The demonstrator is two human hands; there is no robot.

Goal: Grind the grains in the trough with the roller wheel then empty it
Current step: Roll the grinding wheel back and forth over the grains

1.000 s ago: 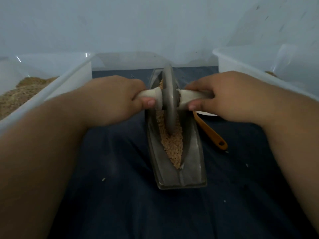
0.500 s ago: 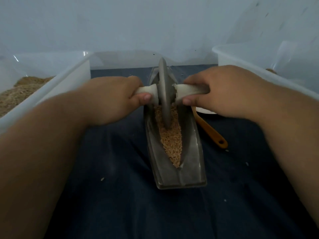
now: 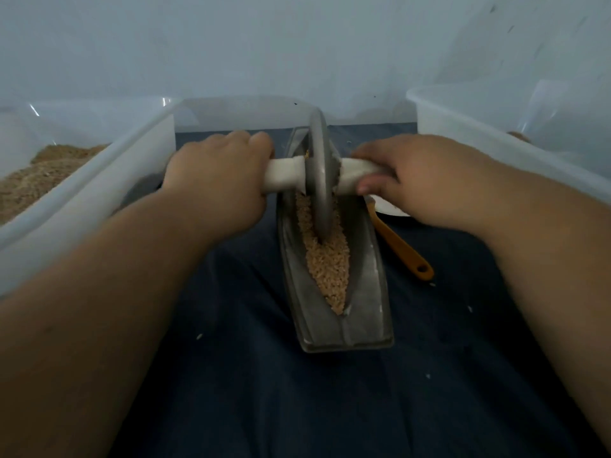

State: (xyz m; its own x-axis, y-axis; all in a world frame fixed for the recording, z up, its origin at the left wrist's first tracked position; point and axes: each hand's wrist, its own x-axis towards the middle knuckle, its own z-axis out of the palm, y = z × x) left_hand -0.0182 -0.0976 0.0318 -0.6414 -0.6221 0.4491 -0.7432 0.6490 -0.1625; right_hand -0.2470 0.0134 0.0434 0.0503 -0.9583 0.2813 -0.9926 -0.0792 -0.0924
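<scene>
While both hands, left hand (image 3: pixel 218 180) and right hand (image 3: pixel 420 180), grasp its white axle, the grey roller wheel (image 3: pixel 320 173) stands upright in tan grains (image 3: pixel 329 259) lining the trough (image 3: pixel 363 312).

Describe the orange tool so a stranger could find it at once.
Start at the grey trough in the middle of the dark cloth. Just right of it lies the orange tool, its far end hidden behind the right hand. Nothing else here is orange.

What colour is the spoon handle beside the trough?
Orange; the spoon handle shows best in the head view.
</scene>
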